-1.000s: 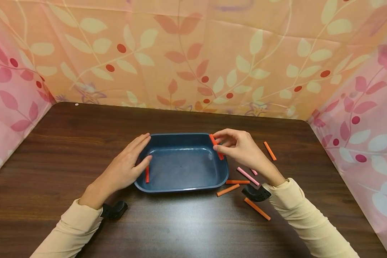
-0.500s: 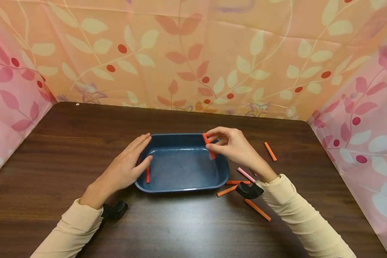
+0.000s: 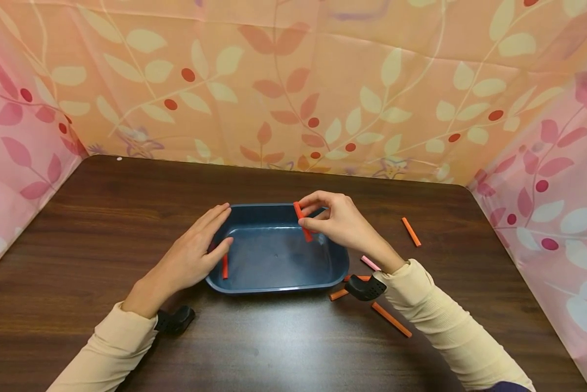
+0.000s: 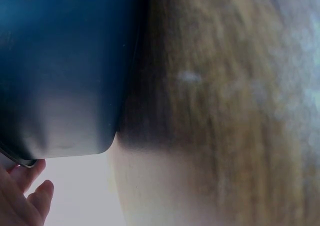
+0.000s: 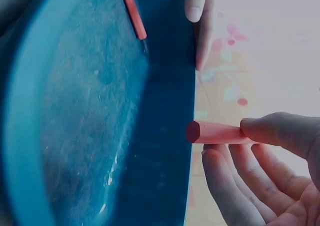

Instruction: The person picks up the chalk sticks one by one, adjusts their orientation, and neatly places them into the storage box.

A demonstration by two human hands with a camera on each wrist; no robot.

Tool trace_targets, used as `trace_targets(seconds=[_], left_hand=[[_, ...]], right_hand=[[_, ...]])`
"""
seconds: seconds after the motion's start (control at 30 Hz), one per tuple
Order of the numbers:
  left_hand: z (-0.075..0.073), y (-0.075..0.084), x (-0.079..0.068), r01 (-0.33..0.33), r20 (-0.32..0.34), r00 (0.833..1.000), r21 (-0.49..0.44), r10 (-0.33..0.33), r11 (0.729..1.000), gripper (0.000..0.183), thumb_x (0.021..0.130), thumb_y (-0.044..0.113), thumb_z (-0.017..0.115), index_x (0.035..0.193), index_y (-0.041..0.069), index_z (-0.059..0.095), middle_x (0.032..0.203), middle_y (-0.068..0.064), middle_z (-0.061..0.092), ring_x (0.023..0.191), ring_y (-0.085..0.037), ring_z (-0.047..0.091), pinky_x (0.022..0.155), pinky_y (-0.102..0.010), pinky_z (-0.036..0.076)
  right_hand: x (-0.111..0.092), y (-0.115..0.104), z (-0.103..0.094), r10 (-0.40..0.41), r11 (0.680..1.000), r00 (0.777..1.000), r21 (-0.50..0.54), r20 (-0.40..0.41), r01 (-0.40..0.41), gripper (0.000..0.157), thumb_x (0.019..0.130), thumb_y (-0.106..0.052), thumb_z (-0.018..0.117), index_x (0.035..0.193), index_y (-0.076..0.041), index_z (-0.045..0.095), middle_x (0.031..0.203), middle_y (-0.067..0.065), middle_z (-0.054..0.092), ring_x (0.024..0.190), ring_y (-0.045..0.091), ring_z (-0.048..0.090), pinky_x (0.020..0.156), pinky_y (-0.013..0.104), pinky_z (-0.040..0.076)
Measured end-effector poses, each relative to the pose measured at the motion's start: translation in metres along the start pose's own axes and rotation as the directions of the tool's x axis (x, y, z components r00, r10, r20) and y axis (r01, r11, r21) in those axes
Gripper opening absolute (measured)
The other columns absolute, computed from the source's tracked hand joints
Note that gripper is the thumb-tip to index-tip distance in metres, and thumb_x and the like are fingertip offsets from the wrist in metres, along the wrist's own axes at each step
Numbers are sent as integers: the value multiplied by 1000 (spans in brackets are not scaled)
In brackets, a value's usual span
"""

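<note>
In the head view, a dark blue rectangular tub [image 3: 276, 289] stands on the table. My right hand [image 3: 339, 220] pinches a red crayon-like stick [image 3: 300, 215] between thumb and fingers, over the back right part of the tub. The right wrist view shows this stick's [image 5: 220, 132] flat, many-sided end, pointing toward the tub wall. At the tub's left rim, my left hand [image 3: 190, 253] lies with fingers extended, partly covering the corner. Inside the tub near that thumb lies another red stick [image 3: 225, 267].
Right of the tub lie several loose sticks on the wooden table [image 3: 127, 218]: an orange stick [image 3: 411, 232] farther back, a pink stick [image 3: 370, 263] partly hidden by the right wrist, and another orange stick [image 3: 391, 319] nearer the front. A patterned curtain [image 3: 293, 81] rises behind.
My right hand has moved left with the red stick, from the tub's right rim to farther over its inside. The left hand stays in place.
</note>
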State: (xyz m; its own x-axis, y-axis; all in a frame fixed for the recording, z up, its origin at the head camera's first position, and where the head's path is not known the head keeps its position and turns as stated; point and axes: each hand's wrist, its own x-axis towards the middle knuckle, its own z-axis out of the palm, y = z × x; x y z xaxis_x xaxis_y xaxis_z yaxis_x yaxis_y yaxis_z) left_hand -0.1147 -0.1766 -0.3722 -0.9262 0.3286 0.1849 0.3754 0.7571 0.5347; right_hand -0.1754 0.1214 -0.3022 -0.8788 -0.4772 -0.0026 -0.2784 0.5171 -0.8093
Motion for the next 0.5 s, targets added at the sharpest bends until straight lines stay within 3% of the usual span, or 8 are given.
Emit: trace_targets(seconds=[0.37,0.5], left_hand=[[1,-2,-1,-2,-3,1000,-2,2,1000,64,100,23,57,156,6,30,163,-16,27,151,-36,24,117,-60,27],[2,-2,0,-5,-8,1000,0,5,1000,65,100,23,58,155,5,30,163,-16,27,150,-37,24,116,-61,27]], right_hand=[[14,-7,19,40,998,998,41,39,-41,31,87,-10,72,117,-7,67,99,12,71,74,17,75,66,32,56],[18,-8,26,42,998,998,44,49,-44,31,86,-7,71,117,-4,66,98,13,72,71,27,74,68,34,59]])
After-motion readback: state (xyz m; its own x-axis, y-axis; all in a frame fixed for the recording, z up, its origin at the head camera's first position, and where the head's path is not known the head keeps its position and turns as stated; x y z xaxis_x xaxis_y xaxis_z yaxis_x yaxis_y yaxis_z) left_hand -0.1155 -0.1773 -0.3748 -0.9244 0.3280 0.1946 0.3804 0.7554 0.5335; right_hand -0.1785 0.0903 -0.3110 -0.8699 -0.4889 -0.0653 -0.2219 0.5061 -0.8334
